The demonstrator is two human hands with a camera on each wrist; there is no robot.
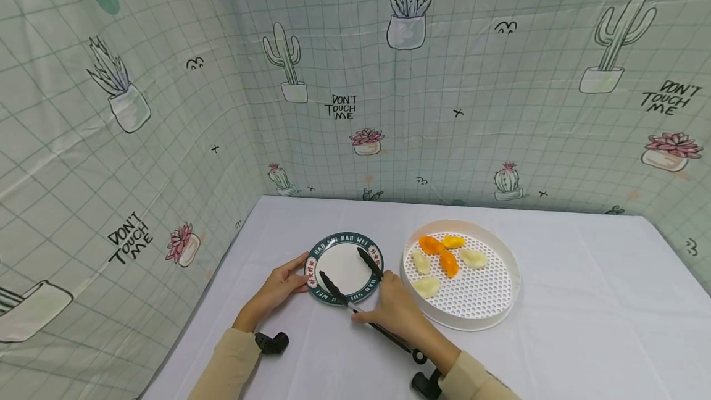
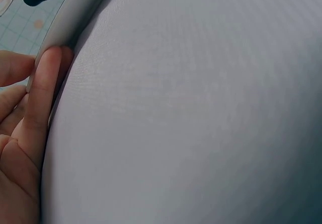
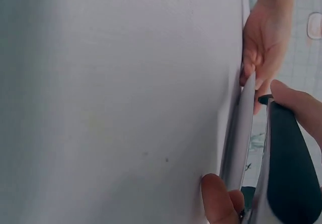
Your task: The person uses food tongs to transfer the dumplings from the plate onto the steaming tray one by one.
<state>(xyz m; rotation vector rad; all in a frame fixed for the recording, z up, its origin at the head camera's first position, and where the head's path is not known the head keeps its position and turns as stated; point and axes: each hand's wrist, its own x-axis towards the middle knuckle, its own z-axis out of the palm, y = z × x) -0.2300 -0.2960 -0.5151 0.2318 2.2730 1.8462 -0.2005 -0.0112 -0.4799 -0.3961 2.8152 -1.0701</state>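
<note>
My left hand (image 1: 278, 286) pinches the left rim of a round white plate (image 1: 344, 271) with a dark green lettered border. In the left wrist view, the fingers (image 2: 43, 90) lie on both sides of the plate's edge (image 2: 75, 20). My right hand (image 1: 397, 304) grips black-and-metal tongs (image 1: 335, 291) at the plate's right side. The tong arms are spread, their black tips over the plate with nothing between them. In the right wrist view, the tongs' dark handle (image 3: 292, 168) sits between thumb and fingers.
Right of the plate stands a round white perforated tray (image 1: 483, 304) with a raised rim. On it lie several dumpling-shaped pieces, such as an orange one (image 1: 449, 263) and a pale yellow one (image 1: 426, 287). A white cloth (image 1: 583, 301) covers the table; patterned curtains (image 1: 455, 153) hang behind and at left.
</note>
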